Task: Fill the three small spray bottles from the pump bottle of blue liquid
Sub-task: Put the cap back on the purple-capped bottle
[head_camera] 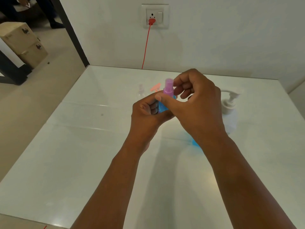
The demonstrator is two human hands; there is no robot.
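Two bare forearms rise from the bottom of the frame and meet just above centre, over a glossy white table point(69, 162). At centre the left hand point(146, 113) wraps its curled fingers around the body of a small spray bottle point(163, 107), holding it upright above the tabletop. What shows of that bottle between the fingers is clear plastic filled with bright blue liquid. Its top is a purple sprayer point(168, 88) with a translucent lilac cap standing clear above the left hand. The right hand point(196, 103), just right of centre, pinches that sprayer: its thumb lies across the purple collar on the near side, and its curled fingers close on the cap from the far side.

Below the right wrist, a blue patch point(195, 142) shows on the table; it is mostly hidden by the arm, so I cannot tell what it is.

Right of the hands stands the pump bottle point(230, 111), white pump head and pale body, heavily blurred. Beyond the hands, upper centre, a second small clear bottle point(141, 90) stands faint and blurred, with an orange piece point(156, 87) beside it, too blurred to identify.

Farther back, a red cord point(146, 47) runs up the white wall to a socket point(155, 16). Cardboard boxes point(23, 42) sit on the floor at upper left.
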